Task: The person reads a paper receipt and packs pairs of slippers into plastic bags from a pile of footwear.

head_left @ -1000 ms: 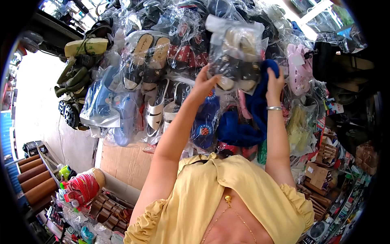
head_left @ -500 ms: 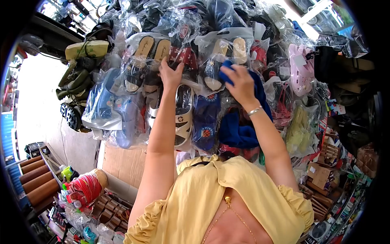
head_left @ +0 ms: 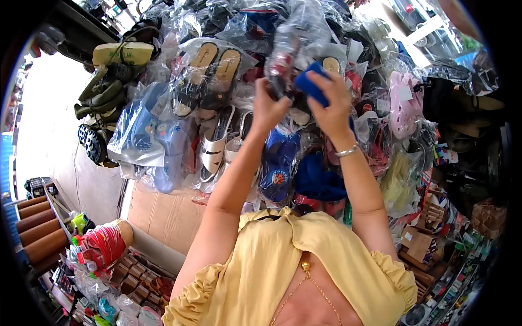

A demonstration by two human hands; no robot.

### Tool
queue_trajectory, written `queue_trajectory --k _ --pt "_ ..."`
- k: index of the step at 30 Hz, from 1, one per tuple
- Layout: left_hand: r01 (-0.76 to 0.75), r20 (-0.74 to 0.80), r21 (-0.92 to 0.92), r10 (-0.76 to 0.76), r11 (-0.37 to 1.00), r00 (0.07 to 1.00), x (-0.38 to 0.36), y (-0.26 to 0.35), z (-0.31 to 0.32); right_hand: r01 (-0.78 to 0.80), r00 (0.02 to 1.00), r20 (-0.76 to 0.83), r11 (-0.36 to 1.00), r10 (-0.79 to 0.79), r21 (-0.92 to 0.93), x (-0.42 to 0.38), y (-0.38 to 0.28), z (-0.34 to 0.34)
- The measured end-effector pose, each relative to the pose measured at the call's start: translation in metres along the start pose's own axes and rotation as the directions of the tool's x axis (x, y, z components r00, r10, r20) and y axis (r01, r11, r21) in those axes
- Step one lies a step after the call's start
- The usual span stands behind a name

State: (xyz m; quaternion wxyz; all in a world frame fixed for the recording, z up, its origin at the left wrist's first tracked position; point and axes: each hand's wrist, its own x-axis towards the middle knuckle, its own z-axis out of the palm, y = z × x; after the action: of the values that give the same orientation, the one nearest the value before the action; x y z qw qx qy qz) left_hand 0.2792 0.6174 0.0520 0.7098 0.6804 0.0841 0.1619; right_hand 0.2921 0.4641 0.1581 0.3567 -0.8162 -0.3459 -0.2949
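Note:
My left hand [head_left: 269,110] grips the lower end of a plastic-wrapped slipper [head_left: 282,61], dark and red and smeared by motion. Close by on the right, my right hand [head_left: 333,106] is closed around a bunched blue cloth [head_left: 312,86], which is against or very near the wrapped slipper. More of the blue cloth hangs below that wrist. Left of my hands lie black sandals with tan insoles [head_left: 227,73] in a clear bag. White sandals [head_left: 213,149] and blue slippers with a basketball print [head_left: 279,176] lie below. Another tan-soled sandal [head_left: 330,66] is partly hidden behind my right hand.
Bagged light-blue slippers [head_left: 142,130] and dark chunky sandals [head_left: 98,144] are at the left, pink clogs [head_left: 403,106] at the right. A flat cardboard sheet [head_left: 157,214], a spool of red cord [head_left: 104,243] and brown rolls [head_left: 43,233] lie lower left.
My left hand has moved right, raising the wrapped red and dark slipper from the pile toward the blue cloth. My right hand has shifted slightly right, and the black sandals lie more tilted.

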Motion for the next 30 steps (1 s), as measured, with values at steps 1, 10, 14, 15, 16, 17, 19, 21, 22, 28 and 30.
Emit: queue_trajectory --k 1,10,14,15,16,17,19,21,22,28,30 --pt "-0.003 0.032 0.135 -0.002 0.991 0.999 -0.013 0.011 0.004 0.008 0.994 0.111 0.999 -0.004 -0.037 -0.004 -0.003 0.01" --pt "-0.024 0.01 -0.045 0.025 0.999 1.0 -0.039 0.035 0.0 -0.189 0.969 -0.172 0.981 0.178 -0.051 -0.007 0.03 0.007" --pt "0.018 0.07 -0.125 -0.009 0.992 0.997 -0.048 0.043 -0.003 -0.027 0.998 0.05 0.995 0.032 -0.095 -0.024 0.015 0.022" --pt "0.039 0.079 -0.248 -0.02 0.968 0.997 -0.049 0.046 -0.006 -0.116 0.992 0.03 0.984 0.121 -0.135 -0.016 0.021 0.022" --pt "0.059 0.078 -0.281 -0.039 0.958 0.996 -0.052 0.05 -0.015 -0.173 0.984 0.006 0.976 0.176 -0.133 -0.007 0.043 0.025" --pt "-0.038 0.025 -0.245 0.045 0.969 0.999 -0.056 0.048 -0.023 -0.239 0.971 -0.02 0.962 0.238 -0.13 -0.004 0.063 0.025" --pt "-0.012 -0.013 -0.327 0.008 0.945 1.0 -0.062 0.045 -0.041 -0.252 0.958 -0.166 0.964 0.236 -0.086 0.008 0.058 0.01" --pt "0.11 0.007 -0.398 -0.117 0.911 0.993 -0.07 0.05 -0.052 -0.19 0.963 -0.208 0.979 0.172 -0.068 0.018 0.034 0.001" --pt "0.105 0.012 -0.409 -0.109 0.906 0.994 -0.074 0.049 -0.053 -0.102 0.987 -0.131 0.993 0.094 -0.057 0.018 0.02 0.003" --pt "0.117 0.007 -0.485 -0.13 0.866 0.991 -0.086 0.042 -0.065 -0.221 0.97 0.022 0.921 0.241 -0.319 0.012 0.062 0.025" --pt "0.162 -0.016 -0.613 -0.217 0.774 0.976 -0.089 0.039 -0.08 -0.269 0.963 -0.058 0.945 0.263 -0.188 0.008 0.07 0.014"
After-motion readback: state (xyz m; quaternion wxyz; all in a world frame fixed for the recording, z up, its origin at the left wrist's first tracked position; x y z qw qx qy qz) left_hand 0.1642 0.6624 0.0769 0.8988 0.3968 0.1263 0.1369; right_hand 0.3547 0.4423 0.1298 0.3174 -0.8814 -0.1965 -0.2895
